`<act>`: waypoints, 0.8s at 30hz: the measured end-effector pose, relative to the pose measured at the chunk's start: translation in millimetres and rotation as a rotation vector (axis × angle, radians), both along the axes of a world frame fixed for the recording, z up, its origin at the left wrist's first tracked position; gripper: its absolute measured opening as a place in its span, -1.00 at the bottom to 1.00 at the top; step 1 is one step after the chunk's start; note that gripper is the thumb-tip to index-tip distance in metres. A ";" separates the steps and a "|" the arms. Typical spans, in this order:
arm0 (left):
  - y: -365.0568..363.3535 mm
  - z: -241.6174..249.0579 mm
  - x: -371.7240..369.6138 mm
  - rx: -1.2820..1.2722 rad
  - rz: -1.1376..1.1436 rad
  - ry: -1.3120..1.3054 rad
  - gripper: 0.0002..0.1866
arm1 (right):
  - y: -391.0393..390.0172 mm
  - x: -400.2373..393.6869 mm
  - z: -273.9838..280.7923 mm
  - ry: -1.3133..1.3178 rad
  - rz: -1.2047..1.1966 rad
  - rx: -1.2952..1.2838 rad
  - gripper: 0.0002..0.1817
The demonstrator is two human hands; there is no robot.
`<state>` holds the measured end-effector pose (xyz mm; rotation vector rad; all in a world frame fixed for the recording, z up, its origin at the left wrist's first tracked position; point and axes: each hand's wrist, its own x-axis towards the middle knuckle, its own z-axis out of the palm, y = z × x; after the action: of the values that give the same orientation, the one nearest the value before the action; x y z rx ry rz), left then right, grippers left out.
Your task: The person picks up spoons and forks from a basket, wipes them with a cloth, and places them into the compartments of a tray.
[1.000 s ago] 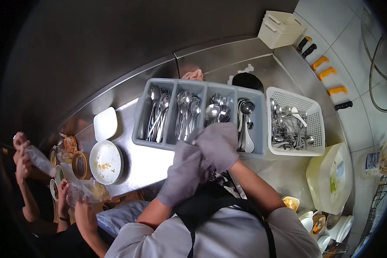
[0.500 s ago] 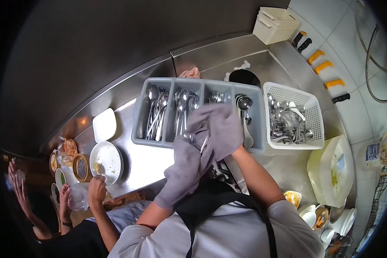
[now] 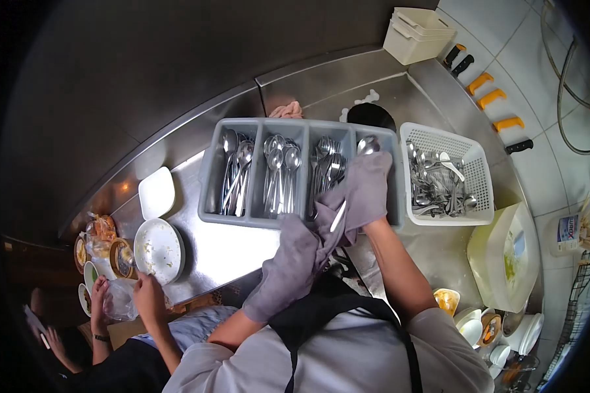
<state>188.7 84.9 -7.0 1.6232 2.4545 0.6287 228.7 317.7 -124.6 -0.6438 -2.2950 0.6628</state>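
A grey-purple cloth [image 3: 324, 200] covers both of my hands, so the fingers are hidden. My left hand [image 3: 283, 265] bunches its lower left part in front of the grey cutlery tray [image 3: 250, 177]. My right hand [image 3: 367, 190], wrapped in the other end, is over the tray's rightmost compartment. A shiny metal piece of cutlery [image 3: 338, 217] shows between the hands against the cloth; its kind is not clear. Metal spoons [image 3: 275, 157] fill the two left compartments, and forks [image 3: 331, 164] lie in the third. A large round spoon head [image 3: 368, 145] shows just beyond my right hand.
Right of the tray stands a white perforated basket [image 3: 482, 177] of mixed cutlery. A pale yellow tub [image 3: 482, 262] sits nearer me. Knives [image 3: 493, 98] hang on the right wall. At left, another person's hands [image 3: 149, 301] hold a clear bag [image 3: 120, 300] beside a white bowl [image 3: 177, 252].
My right hand has moved right and down, uncovering the forks. My left hand has shifted slightly right. The other person's hand has drawn back from the bowl.
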 end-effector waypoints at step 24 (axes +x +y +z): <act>-6.7 -19.3 -55.0 0.202 0.132 -0.229 -0.70 | -74.5 54.3 14.8 -0.116 0.008 -0.839 -0.37</act>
<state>133.7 78.2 -26.4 1.3679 2.4070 1.0493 282.9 243.2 -109.8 -1.0587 -2.0574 1.6532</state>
